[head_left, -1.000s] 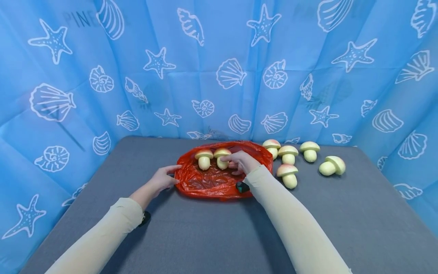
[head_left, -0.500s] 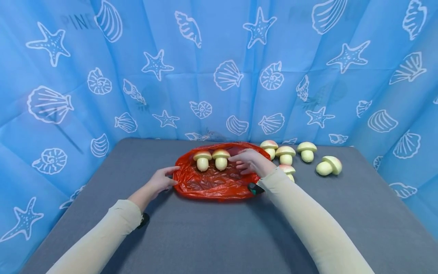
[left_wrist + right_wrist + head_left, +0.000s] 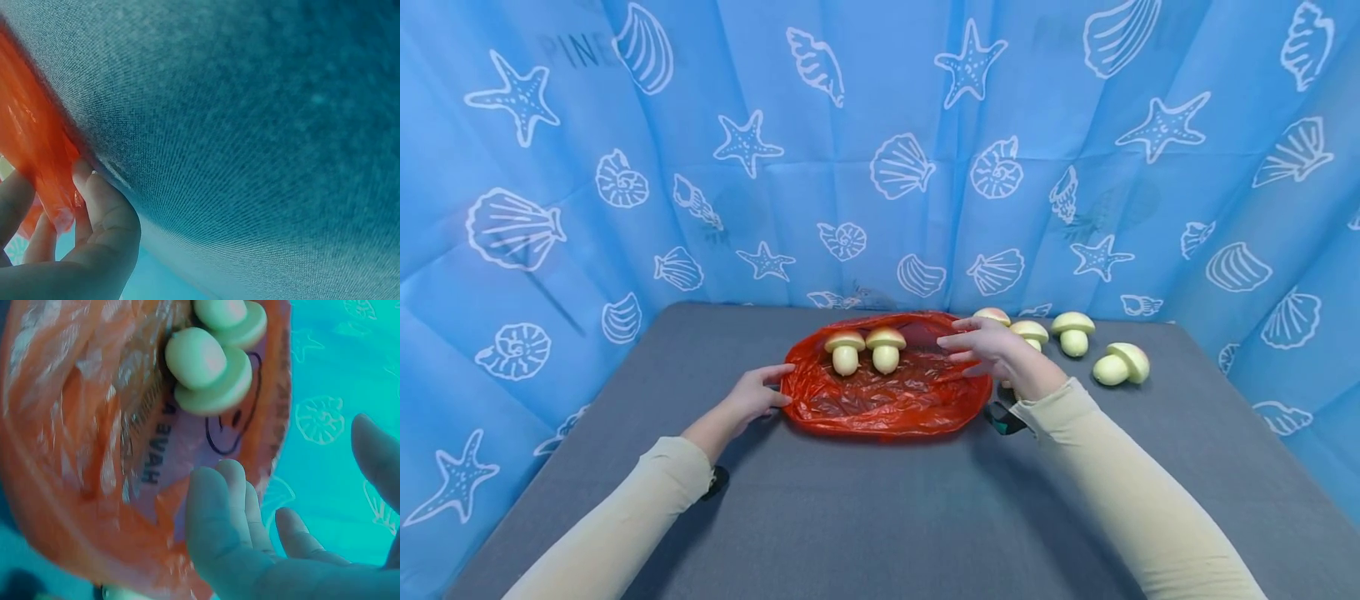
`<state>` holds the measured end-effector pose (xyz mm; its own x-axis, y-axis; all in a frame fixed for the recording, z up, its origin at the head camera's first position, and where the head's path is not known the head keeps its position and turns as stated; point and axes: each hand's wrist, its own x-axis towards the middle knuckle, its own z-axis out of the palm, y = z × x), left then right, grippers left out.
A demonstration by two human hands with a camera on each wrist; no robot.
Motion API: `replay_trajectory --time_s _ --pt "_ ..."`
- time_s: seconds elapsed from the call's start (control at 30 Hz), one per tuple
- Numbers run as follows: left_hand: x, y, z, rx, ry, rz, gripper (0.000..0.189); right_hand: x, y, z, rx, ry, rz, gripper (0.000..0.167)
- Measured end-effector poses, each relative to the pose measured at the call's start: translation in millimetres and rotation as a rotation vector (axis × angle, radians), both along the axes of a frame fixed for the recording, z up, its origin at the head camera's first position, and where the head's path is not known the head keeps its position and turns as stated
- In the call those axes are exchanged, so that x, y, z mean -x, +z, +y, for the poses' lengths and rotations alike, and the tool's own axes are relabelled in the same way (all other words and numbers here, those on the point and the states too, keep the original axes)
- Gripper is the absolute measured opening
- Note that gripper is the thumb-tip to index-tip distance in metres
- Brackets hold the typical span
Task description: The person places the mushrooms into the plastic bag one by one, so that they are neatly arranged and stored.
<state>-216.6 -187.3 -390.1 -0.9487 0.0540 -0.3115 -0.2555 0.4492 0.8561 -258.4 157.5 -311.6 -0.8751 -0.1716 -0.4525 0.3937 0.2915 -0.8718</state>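
Observation:
A red plastic bag (image 3: 880, 408) lies spread with its mouth upward on the table. Two toy mushrooms (image 3: 846, 353) with pale stems and yellowish caps sit side by side inside it. At the bag's left edge my left hand (image 3: 747, 402) pinches the plastic; the left wrist view has the thumb (image 3: 103, 200) and fingers on either side of an orange-looking fold. Over the bag's right rim hovers my right hand (image 3: 1000, 354), fingers extended and holding nothing. In the right wrist view, a toy mushroom (image 3: 215, 375) in the bag lies beyond those fingers.
Right of the bag are more toy mushrooms (image 3: 1073, 333), some partly covered by my right hand. One mushroom (image 3: 1122, 364) lies on its side farther right. A blue shell-patterned curtain (image 3: 895, 208) hangs behind the grey table (image 3: 865, 517).
My right hand has let go of the right-hand mushroom in the bag and moved right, to the bag's right rim. My left hand stays at the left edge.

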Motion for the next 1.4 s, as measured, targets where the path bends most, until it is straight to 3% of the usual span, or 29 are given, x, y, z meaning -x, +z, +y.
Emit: replay_trajectory --time_s 0.57,1.1,1.4 --pt "1.9 0.8 0.2 -0.008 0.003 -0.003 0.060 -23.1 16.3 51 -0.032 -0.038 0.089 0.075" --pt "-0.6 -1.4 -0.8 -0.001 0.000 -0.004 0.059 -36.1 8.8 86 -0.062 -0.018 0.111 0.079" --pt "-1.3 -2.0 -1.5 -0.005 0.000 -0.003 0.059 -41.2 -0.9 101 -0.083 -0.059 0.115 0.077"
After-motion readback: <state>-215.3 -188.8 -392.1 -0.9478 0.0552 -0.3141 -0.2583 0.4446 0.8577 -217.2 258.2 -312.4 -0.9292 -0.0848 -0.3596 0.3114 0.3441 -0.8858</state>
